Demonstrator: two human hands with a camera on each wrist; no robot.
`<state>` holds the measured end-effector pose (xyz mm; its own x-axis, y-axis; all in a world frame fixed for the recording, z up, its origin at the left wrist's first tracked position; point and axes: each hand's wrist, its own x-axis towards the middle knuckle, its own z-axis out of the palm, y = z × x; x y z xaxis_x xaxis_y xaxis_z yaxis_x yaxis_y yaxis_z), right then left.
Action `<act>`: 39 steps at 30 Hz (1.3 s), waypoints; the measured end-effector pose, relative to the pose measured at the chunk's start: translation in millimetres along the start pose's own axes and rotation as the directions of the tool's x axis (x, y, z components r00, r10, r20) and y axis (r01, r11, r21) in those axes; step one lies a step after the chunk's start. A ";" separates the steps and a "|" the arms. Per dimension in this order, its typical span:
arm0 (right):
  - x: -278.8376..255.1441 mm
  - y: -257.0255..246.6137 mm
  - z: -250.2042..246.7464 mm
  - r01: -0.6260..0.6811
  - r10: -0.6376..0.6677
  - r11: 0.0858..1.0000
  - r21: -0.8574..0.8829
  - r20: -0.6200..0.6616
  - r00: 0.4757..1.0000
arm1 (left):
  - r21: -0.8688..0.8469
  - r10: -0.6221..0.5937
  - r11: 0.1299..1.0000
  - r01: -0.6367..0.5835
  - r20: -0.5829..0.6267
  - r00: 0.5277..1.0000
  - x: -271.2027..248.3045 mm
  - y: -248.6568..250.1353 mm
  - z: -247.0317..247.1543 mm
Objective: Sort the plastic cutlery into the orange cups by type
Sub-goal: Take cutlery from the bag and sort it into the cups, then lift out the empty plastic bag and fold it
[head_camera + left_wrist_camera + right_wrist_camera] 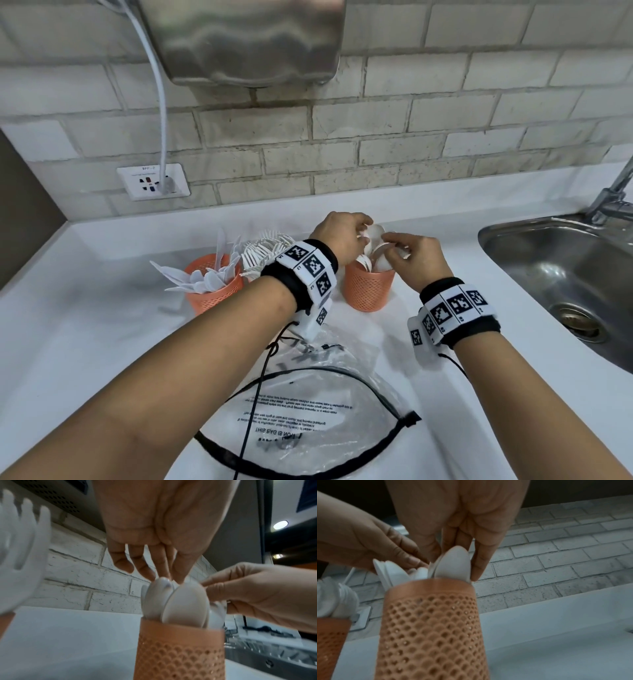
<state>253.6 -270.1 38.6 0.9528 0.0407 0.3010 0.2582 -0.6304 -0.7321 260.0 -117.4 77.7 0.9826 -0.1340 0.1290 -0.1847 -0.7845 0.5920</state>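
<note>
Spoons (375,255) stand bowl-up in the right cup (369,286) on the desk (102,342); left hand (337,236) fingers straight, tips touching the bowls; right hand (416,260) pinches one bowl. Light, stiff, likely slick: best taken by bowl edges. Only the head view shows knives (205,277) in the left cup (214,293), and the emptied bag (308,411) nearer.

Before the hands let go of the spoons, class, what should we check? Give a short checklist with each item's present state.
1. Spoon cup upright on the counter: ok.
2. Spoons bowl-up inside the cup: ok.
3. Left hand fingers touching the spoon tops: ok.
4. Right hand pinching a spoon: ok.
5. Only spoons in this cup: cannot tell.
6. Forks and knives kept in other cups: ok.
</note>
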 end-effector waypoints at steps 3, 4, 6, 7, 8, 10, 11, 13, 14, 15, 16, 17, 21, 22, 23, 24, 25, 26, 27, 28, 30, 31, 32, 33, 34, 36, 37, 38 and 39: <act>-7.0 -9.3 -9.0 0.064 -0.065 0.997 -0.035 -0.011 0.998 | 0.055 0.006 0.998 -0.008 0.035 0.999 -11.3 9.8 -18.6; -11.3 -12.3 -12.1 0.083 -0.084 0.996 -0.043 -0.023 0.996 | 0.069 0.015 0.997 -0.019 0.061 0.998 -17.7 14.9 -27.9; -21.6 -17.3 -17.4 0.090 -0.090 0.996 -0.020 0.006 0.996 | 0.125 0.036 0.991 -0.057 0.163 0.986 -33.0 25.6 -48.2; -29.8 -20.0 -19.2 0.079 -0.079 0.997 0.012 0.058 0.995 | 0.168 0.050 0.982 -0.089 0.223 0.974 -44.4 30.3 -59.1; -38.0 -22.2 -21.1 0.068 -0.072 0.997 0.040 0.123 0.990 | 0.210 0.066 0.969 -0.127 0.273 0.960 -56.2 34.8 -70.1; -57.0 -27.4 -22.8 0.051 -0.064 0.997 0.054 0.268 0.961 | 0.264 0.087 0.948 -0.180 0.330 0.940 -83.3 39.3 -90.8; -66.7 -30.3 -23.5 0.031 -0.046 0.998 0.049 0.351 0.935 | 0.268 0.087 0.945 -0.186 0.343 0.935 -97.7 39.2 -99.6; -84.6 -35.2 -24.2 0.005 -0.008 1.000 0.007 0.513 0.858 | 0.272 0.076 0.945 -0.183 0.361 0.929 -126.3 32.9 -110.5; -92.7 -35.8 -23.7 0.000 0.012 1.000 -0.021 0.583 0.813 | 0.289 0.052 0.942 -0.171 0.378 0.924 -140.4 26.5 -112.0; -98.6 -35.5 -23.6 -0.008 0.037 0.999 -0.048 0.641 0.767 | 0.321 0.015 0.934 -0.157 0.404 0.914 -151.9 19.4 -111.2; -104.2 -35.5 -22.9 -0.016 0.061 0.997 -0.072 0.691 0.720 | 0.371 -0.034 0.917 -0.146 0.439 0.898 -162.2 10.8 -108.3; -110.6 -36.5 -21.7 -0.025 0.087 0.995 -0.095 0.733 0.675 | 0.423 -0.085 0.895 -0.142 0.475 0.876 -172.0 0.9 -103.9; -127.8 -37.4 -13.5 0.006 0.217 0.961 -0.277 0.768 0.602 | 0.517 -0.245 0.850 -0.099 0.555 0.795 -200.3 -37.6 -84.3; -131.0 -36.8 -10.2 0.027 0.244 0.944 -0.329 0.750 0.615 | 0.532 -0.280 0.843 -0.082 0.563 0.777 -207.8 -44.9 -79.0; -132.3 -36.3 -7.0 0.036 0.260 0.930 -0.366 0.724 0.639 | 0.550 -0.308 0.832 -0.071 0.566 0.765 -214.1 -50.6 -73.0; -134.8 -36.5 -3.9 0.026 0.269 0.924 -0.381 0.698 0.664 | 0.571 -0.329 0.818 -0.067 0.561 0.760 -221.2 -55.1 -66.1; -135.9 -37.0 -1.6 0.008 0.270 0.926 -0.379 0.675 0.687 | 0.594 -0.333 0.801 -0.075 0.546 0.769 -226.9 -57.8 -58.3; -137.1 -38.1 0.4 -0.011 0.261 0.933 -0.359 0.656 0.708 | 0.616 -0.320 0.782 -0.089 0.521 0.791 -232.1 -59.4 -50.1; -138.7 -40.4 1.5 -0.028 0.242 0.945 -0.326 0.640 0.729 | 0.634 -0.283 0.765 -0.111 0.486 0.827 -236.8 -58.9 -42.6; -140.0 -43.3 2.4 -0.038 0.212 0.959 -0.280 0.623 0.753 | 0.646 -0.222 0.750 -0.142 0.448 0.866 -239.7 -57.6 -35.2; -142.9 -49.7 4.6 -0.026 0.112 0.987 -0.156 0.578 0.808 | 0.658 -0.066 0.719 -0.225 0.386 0.920 -242.1 -53.0 -22.0; -144.4 -52.6 6.2 -0.023 0.064 0.997 -0.080 0.555 0.829 | 0.661 -0.006 0.705 -0.257 0.368 0.930 -242.0 -51.2 -15.9; -146.5 -55.7 7.9 -0.030 0.021 1.000 0.008 0.537 0.843 | 0.664 0.036 0.694 -0.278 0.353 0.935 -242.1 -49.5 -10.3; -148.3 -58.8 9.7 -0.048 -0.015 0.993 0.106 0.523 0.852 | 0.669 0.063 0.687 -0.284 0.334 0.940 -241.5 -46.9 -6.2; -150.5 -61.0 10.7 -0.069 -0.041 0.978 0.195 0.508 0.860 | 0.667 0.081 0.692 -0.275 0.307 0.948 -240.8 -44.0 -3.6; -153.1 -62.4 11.3 -0.125 -0.057 0.927 0.353 0.464 0.884 | 0.636 0.116 0.738 -0.227 0.211 0.971 -238.0 -41.0 -2.8; -153.7 -61.2 10.4 -0.168 -0.040 0.887 0.430 0.435 0.900 | 0.600 0.147 0.772 -0.209 0.152 0.977 -236.1 -41.4 -5.7; -153.6 -58.7 8.7 -0.202 -0.013 0.848 0.491 0.400 0.916 | 0.547 0.185 0.812 -0.205 0.092 0.978 -234.4 -42.4 -10.0; -152.8 -55.1 6.3 -0.209 0.010 0.831 0.515 0.362 0.932 | 0.482 0.217 0.851 -0.207 0.036 0.976 -232.5 -44.2 -15.4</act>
<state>94.7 -236.7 29.1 0.9486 0.3122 0.0519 0.0977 -0.1330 -0.9863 39.4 -42.2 33.7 0.9192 -0.3229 0.2254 -0.3502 -0.9320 0.0933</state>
